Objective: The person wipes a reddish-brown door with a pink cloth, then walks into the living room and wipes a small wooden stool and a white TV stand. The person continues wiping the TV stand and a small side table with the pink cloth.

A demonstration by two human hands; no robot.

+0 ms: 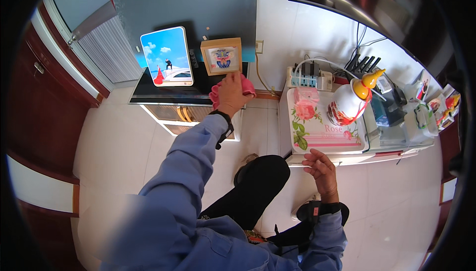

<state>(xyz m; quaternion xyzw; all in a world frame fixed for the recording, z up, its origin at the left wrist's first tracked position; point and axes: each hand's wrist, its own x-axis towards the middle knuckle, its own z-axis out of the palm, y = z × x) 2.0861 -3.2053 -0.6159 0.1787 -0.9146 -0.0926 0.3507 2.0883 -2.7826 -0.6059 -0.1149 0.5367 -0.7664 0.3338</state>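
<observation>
My left hand (231, 94) grips a pink wavy-edged item (247, 86) from above, at the right end of a black-topped cabinet (167, 94). Fingers and palm cover much of the item, so I cannot tell whether it is a cloth or a dish. Just behind it stands a wood-framed picture (222, 56) with a colourful mask-like motif. To the left leans a photo panel (167, 56) showing two figures under a blue sky. My right hand (321, 170) is held in the air before the low TV stand, fingers apart and nothing in them.
On the TV stand (394, 152), a rose-patterned tray (323, 141) carries a white gourd-shaped vase (344, 103) with a yellow top and a clear pink box (306, 95). A power strip (308, 79), cables and a router (364, 64) sit behind. A television (364, 3) overhangs the stand.
</observation>
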